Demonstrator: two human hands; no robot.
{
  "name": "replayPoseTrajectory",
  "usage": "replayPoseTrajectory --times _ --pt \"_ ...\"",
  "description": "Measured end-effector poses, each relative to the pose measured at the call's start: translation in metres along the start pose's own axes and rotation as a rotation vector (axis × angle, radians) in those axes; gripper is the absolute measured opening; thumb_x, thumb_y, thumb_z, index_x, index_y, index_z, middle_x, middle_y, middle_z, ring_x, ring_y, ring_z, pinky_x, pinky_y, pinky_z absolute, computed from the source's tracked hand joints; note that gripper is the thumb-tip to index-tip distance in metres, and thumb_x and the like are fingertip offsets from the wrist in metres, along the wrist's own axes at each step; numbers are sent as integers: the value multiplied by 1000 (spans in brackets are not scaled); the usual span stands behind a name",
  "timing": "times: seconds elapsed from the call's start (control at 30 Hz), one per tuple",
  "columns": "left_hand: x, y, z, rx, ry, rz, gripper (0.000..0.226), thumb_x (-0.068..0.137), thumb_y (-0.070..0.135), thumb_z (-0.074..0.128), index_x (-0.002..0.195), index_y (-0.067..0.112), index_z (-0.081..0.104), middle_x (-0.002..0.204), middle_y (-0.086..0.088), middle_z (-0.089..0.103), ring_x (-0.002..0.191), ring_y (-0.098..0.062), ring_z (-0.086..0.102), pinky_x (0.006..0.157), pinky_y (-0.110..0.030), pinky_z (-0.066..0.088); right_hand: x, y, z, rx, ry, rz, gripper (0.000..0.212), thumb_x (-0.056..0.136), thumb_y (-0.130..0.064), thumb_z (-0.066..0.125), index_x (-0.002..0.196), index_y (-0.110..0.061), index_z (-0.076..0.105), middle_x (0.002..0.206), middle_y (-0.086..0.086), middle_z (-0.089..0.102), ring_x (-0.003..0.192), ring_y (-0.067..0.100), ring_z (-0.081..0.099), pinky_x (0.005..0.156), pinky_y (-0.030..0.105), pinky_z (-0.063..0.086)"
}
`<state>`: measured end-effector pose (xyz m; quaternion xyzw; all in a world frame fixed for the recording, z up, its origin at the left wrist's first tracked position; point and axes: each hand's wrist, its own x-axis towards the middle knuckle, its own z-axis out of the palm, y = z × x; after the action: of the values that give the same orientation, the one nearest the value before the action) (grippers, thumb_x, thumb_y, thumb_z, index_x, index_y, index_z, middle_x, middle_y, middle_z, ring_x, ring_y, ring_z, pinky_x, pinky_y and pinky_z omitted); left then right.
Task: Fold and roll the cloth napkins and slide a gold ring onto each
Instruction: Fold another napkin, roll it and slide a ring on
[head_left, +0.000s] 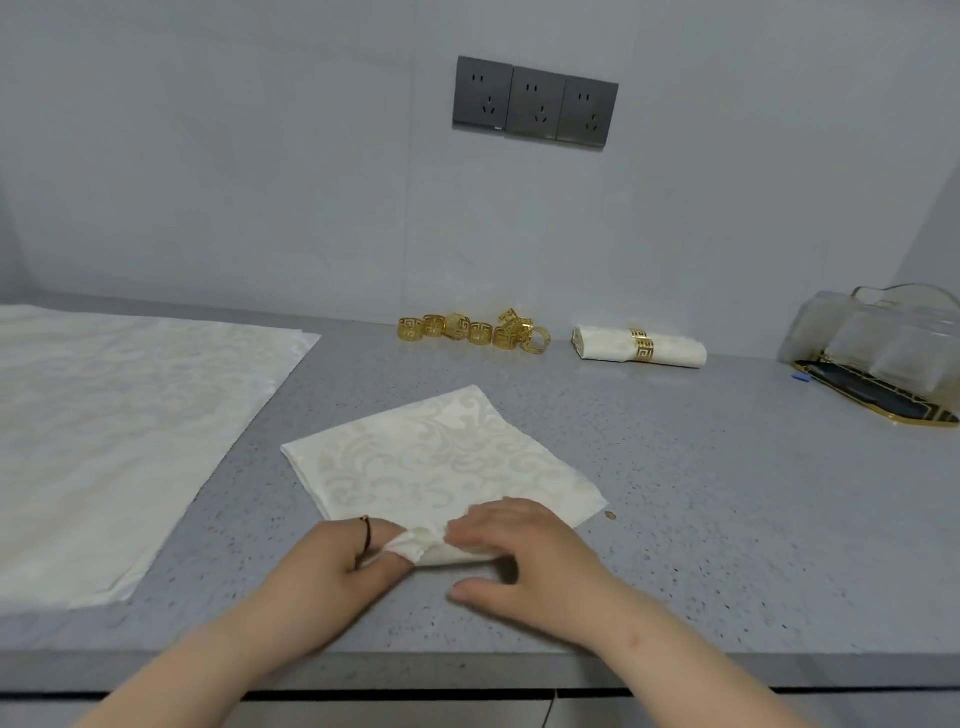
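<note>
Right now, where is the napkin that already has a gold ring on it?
In the head view, the ringed napkin roll lies far back on the counter, right of centre, between the loose gold rings and the clear container.

A home kitchen, it seems: a speckled grey bench (675, 467) against a pale wall, three wall sockets (535, 102) at upper centre.
</note>
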<state>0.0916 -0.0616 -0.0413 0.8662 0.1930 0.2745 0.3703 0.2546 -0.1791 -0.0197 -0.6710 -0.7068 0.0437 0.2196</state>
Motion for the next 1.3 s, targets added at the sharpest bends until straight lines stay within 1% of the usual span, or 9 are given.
replayPoseTrajectory --times 0.07,0.13,0.3,0.43,0.57,0.77,0.87,1.0,1.3 --pt "0 -3 -7 -63 14 -22 20 88 29 57 74 42 62 58 22 57 61 5 52 57 -7 34 5 3 5 -156 27 -51 33 80 -32 60 108 -16 68 111 -2 68 107 13 60 94 13 36" --pt "-2 -1 -15 -84 18 -61 20 82 34 53 65 38 61 53 16 50 55 2 45 53 -10 31 6 10 9 -203 70 -71 25 72 -26 53 86 -23 74 90 -10 73 81 7 69 70 15 52" --pt "-8 -23 -36 5 24 -109 49 58 63 42 83 25 60 72 -3 64 67 -9 54 61 -15 35 -1 37 -5 -334 125 15 30 66 -27 47 78 -33 74 84 -19 72 72 -1 68 60 12 52" --pt "-9 -34 -49 98 71 -172 56 63 65 40 77 16 64 80 -6 67 75 -20 60 64 -20 38 -11 61 -14 -307 193 103 30 73 -29 46 80 -28 75 86 -13 73 74 4 70 56 20 56" --pt "-7 -33 -51 74 126 -220 17 85 37 53 79 26 63 80 -6 69 81 -23 63 60 -15 37 -19 63 -20 -141 163 258 26 93 -19 49 113 -21 66 112 -15 62 105 1 56 88 5 37" --pt "-6 -25 -53 4 228 -282 31 88 10 56 58 15 60 43 12 54 43 2 48 46 -8 31 -26 58 -28 244 171 475 34 92 -15 50 59 -23 49 48 -16 50 51 -2 45 53 13 33" --pt "0 -23 -51 32 304 -297 30 87 12 58 57 6 58 42 7 45 42 -4 41 48 -17 28 -20 53 -29 300 217 551 35 92 -13 49 58 -17 45 49 -11 45 47 2 38 49 11 32" --pt "6 -24 -45 139 352 -335 22 86 15 59 67 5 60 52 1 45 53 -17 41 54 -27 28 -6 51 -20 271 265 617 27 93 -16 46 67 -9 46 60 -3 41 55 9 34 50 21 24" --pt "7 -29 -50 458 278 -259 32 86 20 57 102 35 35 55 6 53 61 -12 54 58 -12 30 12 49 -13 -141 147 596 19 95 -28 39 78 -21 42 65 -11 41 56 3 35 51 19 27"
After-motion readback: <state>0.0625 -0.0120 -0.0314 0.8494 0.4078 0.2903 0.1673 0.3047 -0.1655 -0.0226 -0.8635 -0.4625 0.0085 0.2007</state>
